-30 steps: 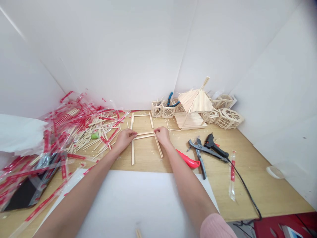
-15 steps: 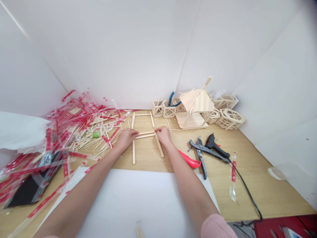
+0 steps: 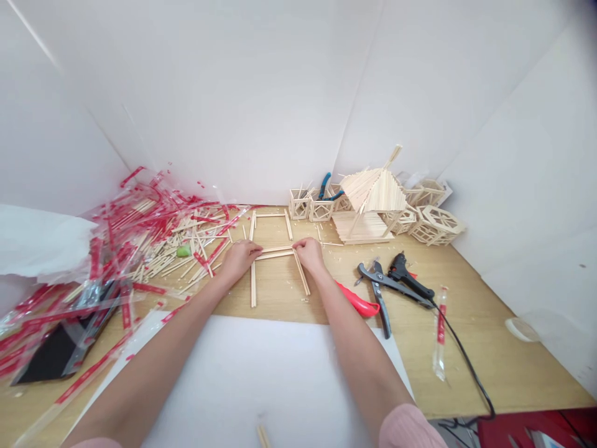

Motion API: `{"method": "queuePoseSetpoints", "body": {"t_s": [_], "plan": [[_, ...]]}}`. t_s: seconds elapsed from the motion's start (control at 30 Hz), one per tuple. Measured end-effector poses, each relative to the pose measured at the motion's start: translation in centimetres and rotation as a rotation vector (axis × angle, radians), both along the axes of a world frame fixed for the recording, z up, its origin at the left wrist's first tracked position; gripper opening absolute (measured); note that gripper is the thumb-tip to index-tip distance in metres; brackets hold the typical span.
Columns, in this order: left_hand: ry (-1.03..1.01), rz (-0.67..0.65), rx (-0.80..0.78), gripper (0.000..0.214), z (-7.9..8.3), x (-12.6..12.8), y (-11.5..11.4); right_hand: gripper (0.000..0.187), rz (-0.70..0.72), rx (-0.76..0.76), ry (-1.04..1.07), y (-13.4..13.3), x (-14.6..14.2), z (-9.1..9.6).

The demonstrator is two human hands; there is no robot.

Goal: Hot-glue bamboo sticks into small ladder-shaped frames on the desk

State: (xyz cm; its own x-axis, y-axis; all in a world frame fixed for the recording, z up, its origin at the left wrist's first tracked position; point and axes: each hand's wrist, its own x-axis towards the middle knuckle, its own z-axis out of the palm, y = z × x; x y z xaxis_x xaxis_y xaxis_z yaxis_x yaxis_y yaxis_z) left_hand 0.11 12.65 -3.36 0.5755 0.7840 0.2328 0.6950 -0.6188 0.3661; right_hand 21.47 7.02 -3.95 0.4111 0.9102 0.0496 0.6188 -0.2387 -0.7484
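Pale wooden chopsticks form an open frame on the table, with a left upright [image 3: 254, 289], a slanting right upright [image 3: 301, 274] and a top bar [image 3: 270, 215]. Across the middle lie crosswise chopsticks [image 3: 276, 252]. My left hand [image 3: 240, 258] pinches their left end, over the left upright. At the other end, my right hand [image 3: 308, 254] has its fingers closed on the tip, by the top of the slanting upright. Both sets of fingertips partly hide the joints.
Torn red-and-clear wrappers [image 3: 140, 218] and loose sticks [image 3: 186, 239] pile up at left. A stick-built hut [image 3: 373, 193] stands at the back right. A cutter [image 3: 380, 298], a red handle [image 3: 357, 300] and a corded glue gun [image 3: 410, 277] lie right. White paper [image 3: 261, 367] lies in front.
The view has shifted very slightly. Both hands keep their places at the two ends of the crosswise chopsticks.
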Motion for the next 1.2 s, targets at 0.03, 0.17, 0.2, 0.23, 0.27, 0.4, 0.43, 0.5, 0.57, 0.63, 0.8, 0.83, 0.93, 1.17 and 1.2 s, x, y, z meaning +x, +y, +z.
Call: {"method": "queuePoseSetpoints", "body": {"t_s": [0.03, 0.17, 0.2, 0.23, 0.27, 0.4, 0.43, 0.5, 0.57, 0.63, 0.8, 0.83, 0.93, 1.17, 1.2], "plan": [[0.000, 0.003, 0.001, 0.028, 0.0, 0.0, 0.0, 0.027, 0.000, 0.000, 0.014, 0.1, 0.1, -0.1], [-0.006, 0.007, -0.002, 0.028, 0.0, 0.0, 0.0, 0.027, -0.006, 0.006, 0.063, 0.3, 0.3, -0.8], [-0.007, 0.004, -0.004, 0.028, 0.0, 0.0, 0.0, 0.028, -0.007, 0.007, 0.074, 0.4, 0.4, -1.0], [-0.008, 0.001, -0.005, 0.028, 0.0, -0.1, 0.0, 0.028, -0.006, 0.008, 0.084, 0.5, 0.5, -1.2], [-0.007, -0.001, -0.006, 0.028, -0.1, -0.1, 0.1, 0.028, -0.006, 0.010, 0.092, 0.6, 0.5, -1.3], [-0.004, 0.000, -0.010, 0.028, -0.2, -0.1, 0.3, 0.030, 0.004, 0.018, 0.099, 0.7, 0.6, -1.6], [-0.004, -0.003, -0.010, 0.028, -0.3, -0.1, 0.3, 0.030, 0.007, 0.018, 0.094, 0.7, 0.6, -1.6], [-0.002, -0.009, -0.006, 0.028, -0.2, -0.1, 0.3, 0.028, 0.013, 0.019, 0.075, 0.5, 0.6, -1.3], [-0.001, -0.014, -0.003, 0.028, -0.1, -0.1, 0.2, 0.026, 0.016, 0.021, 0.043, 0.3, 0.5, -0.9], [0.000, -0.016, -0.005, 0.028, 0.0, -0.1, 0.1, 0.025, 0.020, 0.023, 0.008, 0.1, 0.4, -0.6], [0.004, -0.016, -0.008, 0.028, 0.0, 0.0, 0.1, 0.025, 0.023, 0.023, -0.046, -0.1, 0.1, 0.0], [0.007, -0.013, -0.006, 0.028, 0.0, 0.0, 0.1, 0.025, 0.022, 0.021, -0.049, -0.1, 0.1, 0.0], [0.008, -0.007, 0.002, 0.028, -0.2, -0.1, 0.1, 0.025, 0.016, 0.011, -0.042, -0.1, -0.1, 0.1], [-0.001, -0.017, -0.023, 0.028, -0.4, -0.2, 0.5, 0.025, -0.010, 0.005, 0.004, 0.0, -0.3, -0.1], [0.000, -0.020, -0.026, 0.029, -0.4, -0.2, 0.5, 0.025, -0.012, 0.004, 0.012, 0.0, -0.3, -0.1]]}}
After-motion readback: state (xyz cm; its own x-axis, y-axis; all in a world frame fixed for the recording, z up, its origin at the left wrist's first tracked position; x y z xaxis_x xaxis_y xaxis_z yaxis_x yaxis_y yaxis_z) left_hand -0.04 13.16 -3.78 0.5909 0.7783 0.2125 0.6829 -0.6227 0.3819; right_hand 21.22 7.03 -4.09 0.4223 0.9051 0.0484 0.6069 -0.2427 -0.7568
